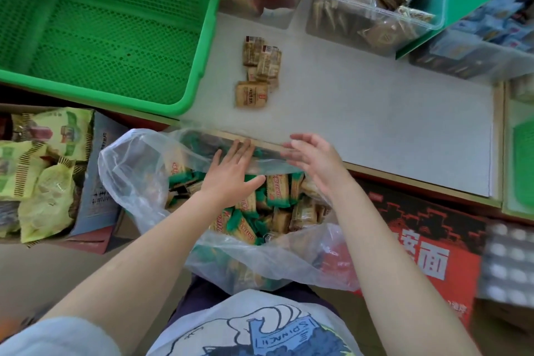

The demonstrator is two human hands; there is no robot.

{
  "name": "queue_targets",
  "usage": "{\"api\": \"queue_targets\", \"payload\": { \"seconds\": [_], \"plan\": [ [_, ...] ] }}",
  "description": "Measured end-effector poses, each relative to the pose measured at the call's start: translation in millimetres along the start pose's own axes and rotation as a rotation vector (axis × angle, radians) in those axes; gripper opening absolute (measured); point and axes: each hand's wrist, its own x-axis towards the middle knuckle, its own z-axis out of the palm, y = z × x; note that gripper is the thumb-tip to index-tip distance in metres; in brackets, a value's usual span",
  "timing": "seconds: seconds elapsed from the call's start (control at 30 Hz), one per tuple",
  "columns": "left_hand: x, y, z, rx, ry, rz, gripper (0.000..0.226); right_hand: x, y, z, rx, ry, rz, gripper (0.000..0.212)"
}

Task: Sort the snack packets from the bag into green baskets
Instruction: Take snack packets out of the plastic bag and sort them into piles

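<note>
Head view: left hand flat, fingers straight, grip apart, over the snack packets inside the clear plastic bag. Right hand relaxed, holding nothing, at the bag's far rim. Beyond both grips, brown packets lie on the bench; green basket far-left.

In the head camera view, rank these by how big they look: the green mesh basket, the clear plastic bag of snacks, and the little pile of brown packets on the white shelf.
1. Green plastic mesh basket and clear plastic bag: alike, and the bag sits nearer the camera, so unranked.
2. Pile of brown snack packets: clearly smallest.
</note>
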Motion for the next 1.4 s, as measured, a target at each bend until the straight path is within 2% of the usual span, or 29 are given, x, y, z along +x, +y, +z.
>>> {"api": "queue_targets", "payload": {
  "seconds": [0.17,0.3,0.43,0.5,0.6,0.77,0.93,1.07,1.17,1.2,1.27,1.33,1.4],
  "plan": [
    [1.4,7.6,2.1,0.073,0.086,0.004,0.08,-47.1,62.4,-40.0,-0.533,0.032,-0.002,0.007],
    [1.2,37.5,13.7,0.113,0.141,0.165,0.079,-55.8,85.2,-59.3,-0.854,0.045,-0.059,0.01],
    [6.1,55.3,19.9,0.142,0.05,0.167,0.077,-57.4,82.3,-73.1,-0.701,0.272,-0.181,0.022],
    [8.9,56.5,19.3,0.171,0.013,0.148,0.079,-50.1,78.1,-78.2,-0.725,0.319,-0.26,0.035],
    [10.6,60.2,14.3,0.199,0.005,0.165,0.083,-34.0,67.8,-81.5,-0.758,0.284,-0.311,0.057],
    [10.0,60.2,3.4,0.25,-0.056,0.234,0.084,-9.0,52.3,-84.8,-0.752,0.299,-0.316,0.062],
    [15.3,63.5,10.0,0.396,-0.049,0.184,0.08,5.7,56.6,-96.1,-0.898,0.158,-0.148,0.077],
    [24.2,70.6,8.9,0.353,-0.015,0.103,0.08,-2.9,50.6,-107.5,-0.83,0.164,-0.143,0.066],
    [28.5,71.9,8.0,0.372,-0.035,0.104,0.08,-25.3,46.3,-102.6,-0.946,0.301,-0.314,0.043],
    [28.8,71.5,8.7,0.38,-0.037,0.104,0.08,-32.9,47.0,-97.6,-0.972,0.297,-0.373,0.035],
    [28.8,70.9,11.6,0.374,-0.035,0.096,0.08,-41.7,50.8,-88.4,-0.967,0.19,-0.407,0.027],
    [28.8,71.9,13.3,0.345,-0.034,0.082,0.079,-36.9,58.8,-85.4,-1.007,0.098,-0.35,0.032],
    [29.2,73.1,13.2,0.307,-0.04,0.064,0.077,-23.1,68.1,-88.9,-1.148,0.077,-0.279,0.051]
  ]
}}
